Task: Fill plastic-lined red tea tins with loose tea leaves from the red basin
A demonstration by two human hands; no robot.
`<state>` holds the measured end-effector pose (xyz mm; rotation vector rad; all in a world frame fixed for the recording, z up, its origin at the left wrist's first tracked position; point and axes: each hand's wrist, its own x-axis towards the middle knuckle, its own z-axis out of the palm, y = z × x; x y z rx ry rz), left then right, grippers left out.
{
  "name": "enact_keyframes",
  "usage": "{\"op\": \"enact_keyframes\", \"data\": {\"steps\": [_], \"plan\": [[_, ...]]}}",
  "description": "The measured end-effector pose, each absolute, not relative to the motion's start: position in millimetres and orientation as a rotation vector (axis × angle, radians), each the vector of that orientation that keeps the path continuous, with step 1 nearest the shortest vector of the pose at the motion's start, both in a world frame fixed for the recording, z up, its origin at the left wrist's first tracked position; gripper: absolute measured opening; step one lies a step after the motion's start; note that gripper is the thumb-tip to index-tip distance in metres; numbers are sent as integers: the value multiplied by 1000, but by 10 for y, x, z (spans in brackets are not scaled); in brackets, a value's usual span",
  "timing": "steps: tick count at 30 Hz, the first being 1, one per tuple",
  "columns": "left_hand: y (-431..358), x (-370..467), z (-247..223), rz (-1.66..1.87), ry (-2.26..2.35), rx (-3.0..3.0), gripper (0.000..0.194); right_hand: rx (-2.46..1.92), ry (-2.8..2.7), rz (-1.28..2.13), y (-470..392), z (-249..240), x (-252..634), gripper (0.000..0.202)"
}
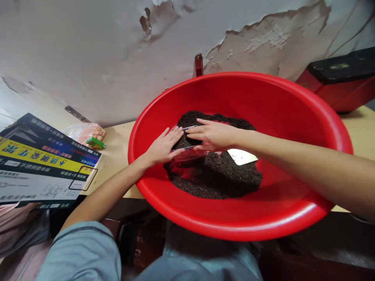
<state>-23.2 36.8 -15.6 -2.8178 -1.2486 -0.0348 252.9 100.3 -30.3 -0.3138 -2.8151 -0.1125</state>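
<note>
A large red plastic basin (175, 210) holds a heap of dark, loose, dried bits (231, 183), perhaps tea leaves. Inside it, a clear plastic container or pouch (190, 153) has the same dark stuff in it; which of the two it is, I cannot tell. My left hand (165, 146) lies along its left side with fingers stretched out. From the right, my right hand (215, 134) reaches over its far right edge, fingers spread and flat. A shiny white flat piece (242, 157) rests on the heap below my right wrist.
The basin stands on a pale wooden table (117, 144) against a peeling wall (88, 58). Printed cardboard boxes (43, 164) are at the left, near a small green packet (96, 143) and a clear plastic bag (83, 132). A red-and-black box (340, 82) sits back right.
</note>
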Motion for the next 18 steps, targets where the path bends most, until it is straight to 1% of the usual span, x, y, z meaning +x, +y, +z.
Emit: {"op": "enact_keyframes", "data": {"steps": [9, 11, 13, 15, 18], "plan": [[319, -266, -207, -84, -1136, -2798, 76, -324, -2819, -17, 963, -329, 2504, 65], [314, -272, -212, -106, -1122, -2804, 75, -318, -2834, -12, 945, -322, 2489, 64], [310, -281, -208, -200, -1135, -2770, 72, -326, -2811, -26, 927, -311, 2474, 62], [303, -290, -199, -287, -1136, -2736, 66, -328, -2801, -34, 912, -291, 2465, 60], [283, -297, -185, -290, -1089, -2770, 57, -298, -2847, -26, 909, -232, 2487, 56]]}}
